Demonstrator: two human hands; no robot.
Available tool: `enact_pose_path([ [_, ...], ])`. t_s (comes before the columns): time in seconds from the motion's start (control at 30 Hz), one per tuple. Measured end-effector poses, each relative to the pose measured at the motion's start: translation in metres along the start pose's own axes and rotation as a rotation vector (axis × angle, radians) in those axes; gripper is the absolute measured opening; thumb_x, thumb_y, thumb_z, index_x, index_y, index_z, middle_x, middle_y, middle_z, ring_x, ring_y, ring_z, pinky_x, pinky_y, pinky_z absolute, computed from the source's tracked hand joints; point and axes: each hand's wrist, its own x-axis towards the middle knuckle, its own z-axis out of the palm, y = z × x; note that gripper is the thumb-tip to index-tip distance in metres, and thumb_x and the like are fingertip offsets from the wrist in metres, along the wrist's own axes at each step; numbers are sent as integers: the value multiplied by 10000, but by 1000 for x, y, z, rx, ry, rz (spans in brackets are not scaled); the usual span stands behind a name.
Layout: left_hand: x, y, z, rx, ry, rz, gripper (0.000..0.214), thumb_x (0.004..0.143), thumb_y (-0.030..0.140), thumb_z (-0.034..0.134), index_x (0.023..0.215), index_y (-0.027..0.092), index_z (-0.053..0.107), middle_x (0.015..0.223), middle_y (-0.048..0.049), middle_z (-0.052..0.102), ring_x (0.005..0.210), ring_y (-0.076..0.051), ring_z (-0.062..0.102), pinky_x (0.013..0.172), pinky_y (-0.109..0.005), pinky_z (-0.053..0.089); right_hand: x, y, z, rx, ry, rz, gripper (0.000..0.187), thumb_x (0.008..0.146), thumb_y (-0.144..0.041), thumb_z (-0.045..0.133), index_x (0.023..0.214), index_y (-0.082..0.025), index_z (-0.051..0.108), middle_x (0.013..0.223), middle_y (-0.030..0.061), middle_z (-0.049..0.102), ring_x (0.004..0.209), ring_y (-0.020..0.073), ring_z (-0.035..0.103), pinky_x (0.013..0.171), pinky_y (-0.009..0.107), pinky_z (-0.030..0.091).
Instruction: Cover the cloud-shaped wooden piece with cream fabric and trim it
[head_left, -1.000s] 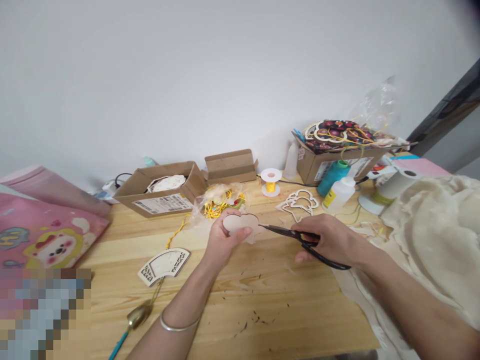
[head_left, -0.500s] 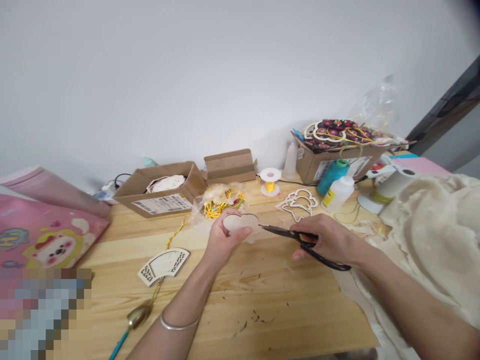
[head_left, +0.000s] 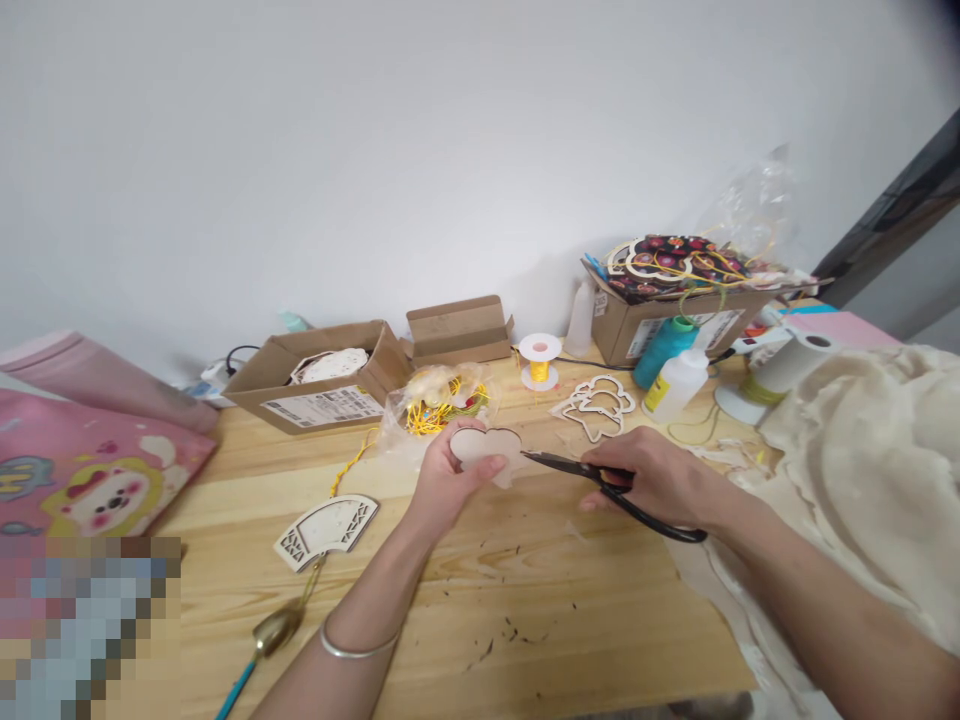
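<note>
My left hand (head_left: 448,478) pinches a pale cloud-shaped piece (head_left: 489,446) a little above the wooden table (head_left: 487,600), thumb across its front. My right hand (head_left: 651,475) grips black scissors (head_left: 600,478); their blade tips point left and sit at the right edge of the cloud-shaped piece. A silver bangle (head_left: 354,650) circles my left wrist.
A fan-shaped wooden cutout (head_left: 327,528) with a tassel lies at left. Behind stand cardboard boxes (head_left: 322,385), a bag of yellow cord (head_left: 439,402), a yellow thread spool (head_left: 541,362), a wooden outline cutout (head_left: 596,405), bottles (head_left: 675,382). Cream fabric (head_left: 862,470) covers the right; pink patterned cloth (head_left: 90,470) lies at left.
Almost nothing differs: both hands hold their positions, with the cloud-shaped piece and scissors tips shifted very slightly.
</note>
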Motion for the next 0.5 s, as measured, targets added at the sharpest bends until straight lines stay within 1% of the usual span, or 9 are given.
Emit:
enact_pose_path([
  [0.17,1,-1,-1,2,-10,3,395,558,176,745,867,196,501,694,35,637,581,-97,570,547,-208,476,-1,0,0,-16,1,0,304,778,-356,533,548,-172,455,493,-45,408,457,76,325,461,207,235],
  [0.5,1,-2,1,-11,16,-14,416,528,194,760,860,193,509,701,24,636,587,-113,574,545,-224,478,1,-1,2,-25,44,-35,301,781,-327,525,532,-176,450,479,-38,409,451,83,333,456,218,242],
])
